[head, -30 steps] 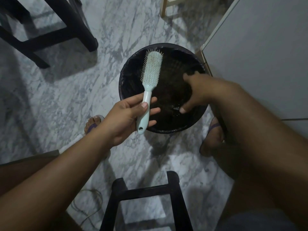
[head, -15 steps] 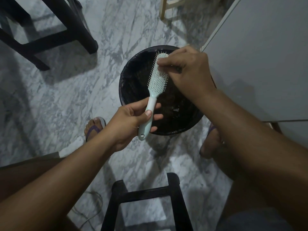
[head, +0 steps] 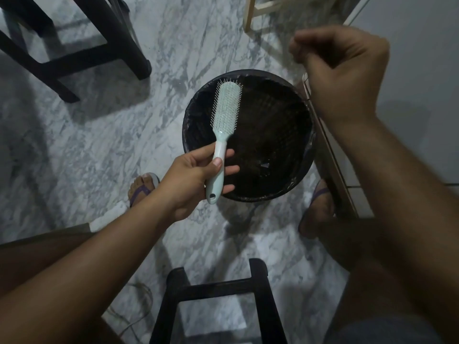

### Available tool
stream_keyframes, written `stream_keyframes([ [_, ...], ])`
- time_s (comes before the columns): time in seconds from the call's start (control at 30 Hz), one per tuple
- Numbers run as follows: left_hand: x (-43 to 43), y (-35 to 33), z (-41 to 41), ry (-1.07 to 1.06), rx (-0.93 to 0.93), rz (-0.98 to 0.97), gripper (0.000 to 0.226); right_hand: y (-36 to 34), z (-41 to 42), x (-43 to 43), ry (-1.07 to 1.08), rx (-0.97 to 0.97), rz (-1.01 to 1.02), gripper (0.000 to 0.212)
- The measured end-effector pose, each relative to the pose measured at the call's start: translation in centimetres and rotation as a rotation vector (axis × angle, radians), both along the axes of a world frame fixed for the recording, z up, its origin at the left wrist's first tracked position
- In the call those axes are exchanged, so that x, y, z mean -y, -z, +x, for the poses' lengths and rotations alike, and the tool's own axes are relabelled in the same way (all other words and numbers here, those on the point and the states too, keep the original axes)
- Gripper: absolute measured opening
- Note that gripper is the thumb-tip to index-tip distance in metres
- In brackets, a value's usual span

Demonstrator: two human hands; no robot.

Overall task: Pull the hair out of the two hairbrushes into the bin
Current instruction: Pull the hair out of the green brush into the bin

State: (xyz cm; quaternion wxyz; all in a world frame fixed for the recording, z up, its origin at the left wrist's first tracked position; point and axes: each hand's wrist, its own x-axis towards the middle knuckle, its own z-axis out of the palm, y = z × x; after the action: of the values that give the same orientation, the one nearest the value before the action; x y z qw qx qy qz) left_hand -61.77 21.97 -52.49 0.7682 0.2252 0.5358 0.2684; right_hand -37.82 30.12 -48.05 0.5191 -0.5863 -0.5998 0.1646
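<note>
A pale green hairbrush (head: pixel 227 105) is held over a round black bin (head: pixel 260 198) on the marble floor, bristles facing up and to the left. My left hand (head: pixel 193 180) grips its handle, thumb on top. My right hand (head: pixel 342 68) is raised above and to the right of the bin, blurred, away from the brush. Its fingertips are pinched together as on fine hair, though the strands are barely visible. The bin's inside is dark. A second brush is not in view.
Dark stool legs (head: pixel 111 38) stand at the upper left and another dark stool frame (head: pixel 213 289) is at the bottom centre. A white cabinet (head: pixel 422 70) borders the bin on the right. My sandalled feet (head: pixel 142 187) flank the bin. A pale wooden leg (head: pixel 250 13) is at the top.
My right hand went from inside the bin up to the brush head, then pulled away up and to the right with fingers pinched. The brush tilted slightly in my left hand.
</note>
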Motion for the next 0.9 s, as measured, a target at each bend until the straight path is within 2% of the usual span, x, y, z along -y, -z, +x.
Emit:
stream_keyframes([
  [0.1,-0.3,-0.1,-0.2,-0.034,-0.004,0.008,0.040,1.4,1.2,0.2,0.050,0.040,-0.138,0.013],
  [0.2,-0.6,-0.3,-0.3,-0.049,0.007,0.028,0.040,3.2,0.7,0.7,0.005,0.181,-0.443,0.011],
  [0.33,-1.0,-0.6,-0.5,-0.044,0.020,0.049,0.040,5.7,-1.0,2.0,-0.233,0.604,-1.078,0.011],
  [0.4,-1.1,-0.7,-0.4,-0.032,0.019,0.053,0.039,6.0,-1.5,2.5,-0.342,0.782,-1.253,0.025],
  [0.47,-1.0,-0.7,-0.3,-0.023,0.021,0.049,0.039,5.7,-1.6,2.2,-0.406,0.762,-1.204,0.049],
  [0.57,-0.7,-0.6,-0.3,-0.009,0.028,0.039,0.038,5.1,-1.8,1.6,-0.439,0.411,-0.904,0.096],
  [0.67,-0.4,-0.6,-0.1,0.021,0.036,0.031,0.038,5.8,-2.9,1.4,-0.485,0.051,-0.751,0.108],
  [0.73,-0.3,-0.7,0.0,0.036,0.043,0.031,0.038,6.5,-3.9,1.7,-0.460,-0.071,-0.699,0.096],
  [0.77,-0.3,-0.8,0.0,0.040,0.045,0.031,0.038,6.6,-4.2,1.8,-0.406,-0.087,-0.674,0.082],
  [0.87,-0.5,-1.0,0.0,0.045,0.040,0.049,0.039,6.5,-4.1,1.7,-0.263,-0.010,-0.643,0.021],
  [0.9,-0.5,-1.1,-0.1,0.038,0.043,0.052,0.039,6.3,-4.0,1.8,-0.249,0.019,-0.681,0.014],
])
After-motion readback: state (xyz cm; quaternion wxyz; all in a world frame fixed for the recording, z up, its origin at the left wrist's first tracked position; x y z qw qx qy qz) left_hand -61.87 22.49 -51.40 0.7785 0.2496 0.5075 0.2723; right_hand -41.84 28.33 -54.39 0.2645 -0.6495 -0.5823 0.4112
